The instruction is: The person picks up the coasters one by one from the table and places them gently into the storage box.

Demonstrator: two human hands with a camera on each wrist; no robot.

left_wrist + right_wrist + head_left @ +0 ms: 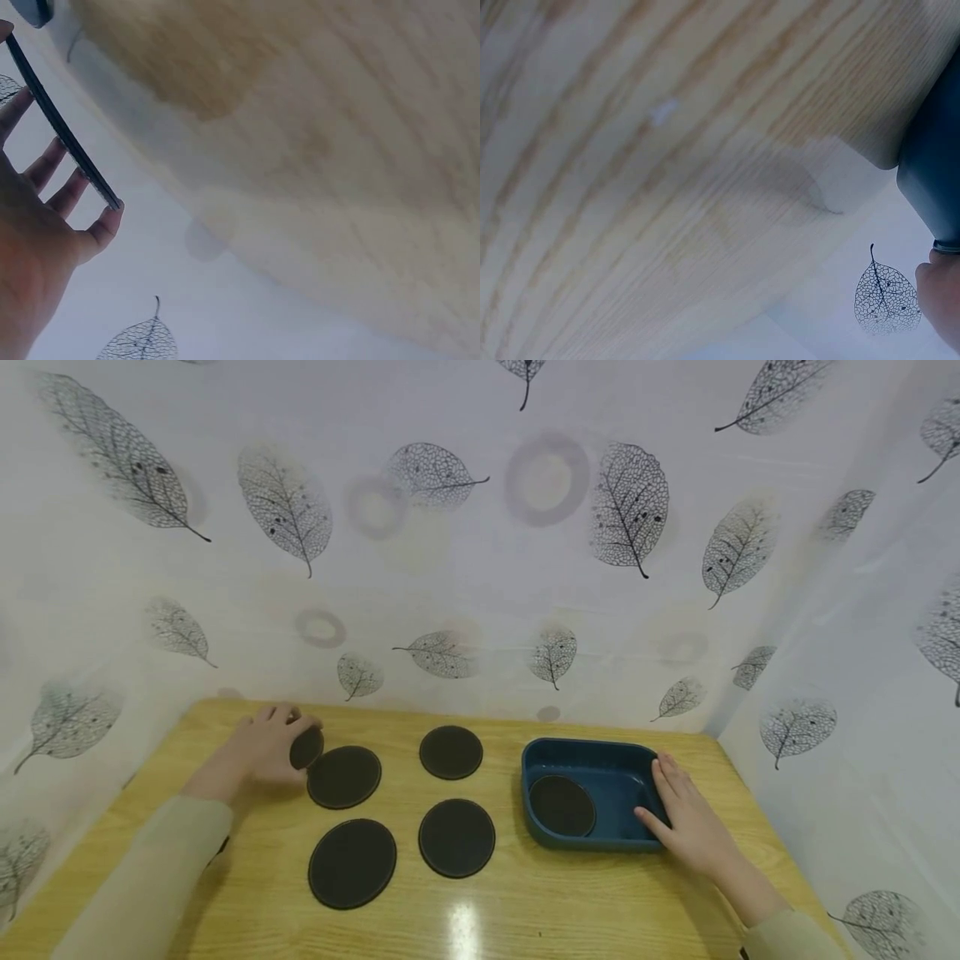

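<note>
A leaf-printed backdrop (465, 568) rises beyond the far edge of a wooden table (570, 918), where a person has both hands among black discs. A dark blue tray (600, 845) sits toward the table's far right corner, its long sides running roughly along the far edge. The right hand (690, 827) rests on the tray's right end, fingers extended, thumb spread away from them. The left hand (270, 743), near the table's far left corner, is partly closed, gripping a held disc (307, 747) that is tilted up; the left wrist view shows it edge-on, fingertips spaced along it. Four more lie flat between the left hand and the tray: a far left disc (344, 777), a far right disc (451, 752), a near left disc (352, 863) and a near right disc (457, 837). Whether the held disc touches the far left disc cannot be told. The tray disc (562, 807) lies flat inside the tray's left end.
</note>
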